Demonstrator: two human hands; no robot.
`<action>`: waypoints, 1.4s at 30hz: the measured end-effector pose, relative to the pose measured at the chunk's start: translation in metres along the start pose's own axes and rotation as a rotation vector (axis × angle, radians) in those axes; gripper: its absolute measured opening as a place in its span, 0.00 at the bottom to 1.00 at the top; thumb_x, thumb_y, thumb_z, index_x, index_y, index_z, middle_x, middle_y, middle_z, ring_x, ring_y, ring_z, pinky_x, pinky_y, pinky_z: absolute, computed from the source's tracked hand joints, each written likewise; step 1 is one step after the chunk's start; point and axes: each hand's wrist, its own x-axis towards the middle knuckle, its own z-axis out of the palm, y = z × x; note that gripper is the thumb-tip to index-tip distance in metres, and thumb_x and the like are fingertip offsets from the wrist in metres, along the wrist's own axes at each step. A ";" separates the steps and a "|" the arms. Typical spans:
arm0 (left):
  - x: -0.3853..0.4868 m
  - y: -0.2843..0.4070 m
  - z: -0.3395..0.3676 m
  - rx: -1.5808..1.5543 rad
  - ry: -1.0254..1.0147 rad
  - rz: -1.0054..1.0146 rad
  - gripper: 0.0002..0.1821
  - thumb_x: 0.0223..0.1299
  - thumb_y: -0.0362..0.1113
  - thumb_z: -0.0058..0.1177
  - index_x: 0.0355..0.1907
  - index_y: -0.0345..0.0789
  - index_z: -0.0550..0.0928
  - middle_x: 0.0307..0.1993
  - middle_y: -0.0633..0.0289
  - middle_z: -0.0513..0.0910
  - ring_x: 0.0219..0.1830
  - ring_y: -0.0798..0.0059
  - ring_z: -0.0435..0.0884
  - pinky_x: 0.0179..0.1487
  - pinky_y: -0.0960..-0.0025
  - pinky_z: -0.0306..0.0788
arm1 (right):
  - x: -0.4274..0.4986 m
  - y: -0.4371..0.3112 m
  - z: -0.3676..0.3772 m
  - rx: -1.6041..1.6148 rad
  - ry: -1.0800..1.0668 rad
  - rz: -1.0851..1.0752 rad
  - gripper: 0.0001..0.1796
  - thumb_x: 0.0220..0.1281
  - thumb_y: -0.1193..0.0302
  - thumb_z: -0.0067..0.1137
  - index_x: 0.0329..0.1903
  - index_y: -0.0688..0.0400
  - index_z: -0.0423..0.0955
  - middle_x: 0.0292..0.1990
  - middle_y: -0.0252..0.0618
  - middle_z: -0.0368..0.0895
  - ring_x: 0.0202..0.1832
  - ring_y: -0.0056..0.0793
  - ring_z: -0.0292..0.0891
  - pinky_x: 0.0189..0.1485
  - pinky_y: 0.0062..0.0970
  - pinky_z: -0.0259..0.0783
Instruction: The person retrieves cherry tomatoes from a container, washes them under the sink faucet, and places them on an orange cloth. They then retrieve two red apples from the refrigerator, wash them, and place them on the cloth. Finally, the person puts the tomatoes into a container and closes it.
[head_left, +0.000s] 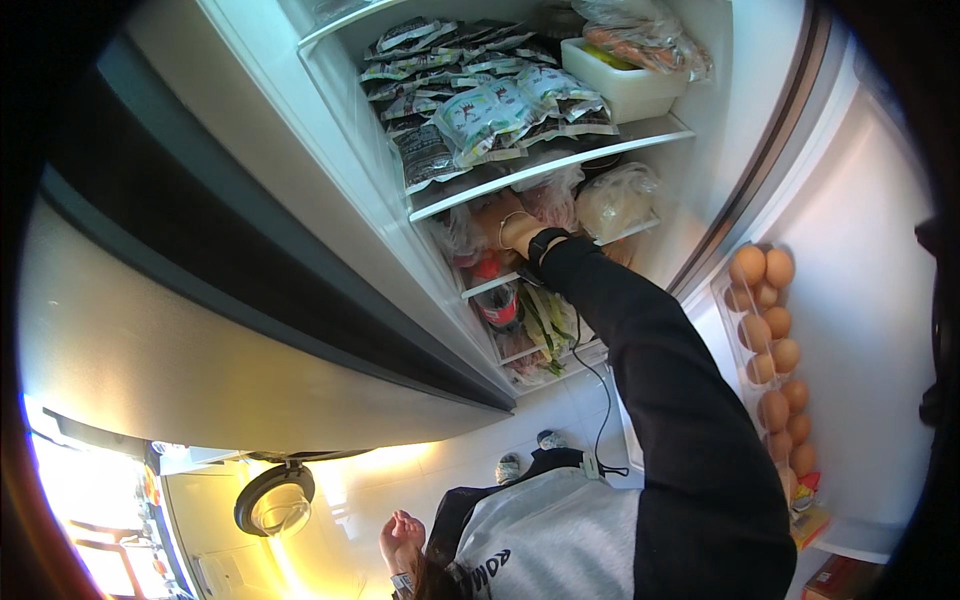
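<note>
My right hand (499, 217) reaches into the second visible shelf space of an open refrigerator, under the glass shelf edge (551, 175). Its fingers are hidden among plastic bags, so any hold cannot be told. A bag of reddish food (551, 199) lies beside it, and a clear bag with pale contents (617, 201) sits to the right. Below the hand, a dark bottle with a red label (501, 306) and green-leafed vegetables (550, 319) show. My left hand (403, 534) hangs low at my side, fingers curled, with nothing visible in it.
Many printed packets (487, 112) and a white plastic bin (630, 86) fill the shelf above. Brown eggs (754, 330) stand in a clear holder on the open right door (862, 315). The left door (225, 337) is near. A black cable (606, 397) hangs by my sleeve.
</note>
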 end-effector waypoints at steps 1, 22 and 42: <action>0.000 -0.003 0.001 0.030 -0.013 0.016 0.08 0.59 0.30 0.43 0.32 0.32 0.79 0.32 0.58 0.83 0.34 0.70 0.82 0.44 0.69 0.75 | -0.001 0.005 -0.001 -0.014 -0.098 0.008 0.34 0.52 0.60 0.61 0.64 0.52 0.68 0.61 0.43 0.72 0.64 0.42 0.66 0.67 0.41 0.56; 0.014 -0.034 -0.012 -0.023 -0.081 0.039 0.13 0.64 0.34 0.39 0.33 0.34 0.79 0.31 0.60 0.84 0.33 0.70 0.81 0.44 0.65 0.73 | 0.027 -0.003 0.022 0.342 0.151 -0.040 0.20 0.62 0.65 0.47 0.54 0.59 0.74 0.52 0.50 0.77 0.54 0.48 0.73 0.58 0.40 0.68; 0.009 -0.051 -0.033 -0.170 -0.062 0.132 0.11 0.64 0.33 0.40 0.34 0.34 0.78 0.30 0.59 0.83 0.33 0.70 0.82 0.43 0.65 0.74 | 0.064 0.045 0.073 0.436 -0.035 -0.003 0.32 0.63 0.51 0.49 0.61 0.62 0.69 0.61 0.54 0.69 0.63 0.47 0.66 0.63 0.36 0.63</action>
